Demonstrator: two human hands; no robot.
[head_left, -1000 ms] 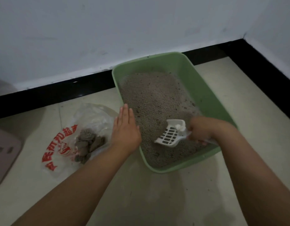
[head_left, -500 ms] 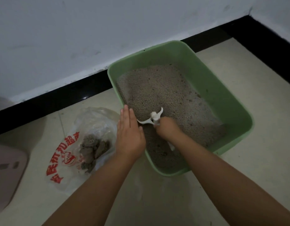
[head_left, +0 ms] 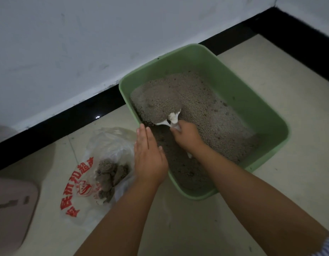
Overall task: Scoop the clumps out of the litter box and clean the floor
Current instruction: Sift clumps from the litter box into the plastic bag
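Closest to me, two bare forearms reach in from below. The left hand (head_left: 149, 159) lies flat with its fingers straight and together, pressing on the near-left rim of the litter box (head_left: 256, 115); it grips nothing. Just beside it, the right hand (head_left: 187, 136) is curled round the handle of one white scoop (head_left: 172, 119), fingers wrapped tight. The scoop's head juts out past the knuckles, away from the person, and is pushed down into the litter (head_left: 202, 108), so most of the blade is buried and I cannot see what it carries. A bit of the white handle pokes out below the wrist.

To the left of that hand, on the floor (head_left: 289, 89), one clear plastic bag (head_left: 104, 145) with red print lies open and crumpled, touching the box's left wall. In it sits a heap of grey clumps (head_left: 109, 174); they are stuck together and I cannot count them apart. At the far left edge, a pinkish flat object (head_left: 12, 209) rests on the tiles, only partly in view.

The single green box is a rounded rectangle, set at an angle to the wall. Grey granular litter fills it, dug low and darker near the hands, piled higher toward the far-left corner. Beyond it run a black skirting strip (head_left: 67, 124) and the pale wall (head_left: 104, 43).
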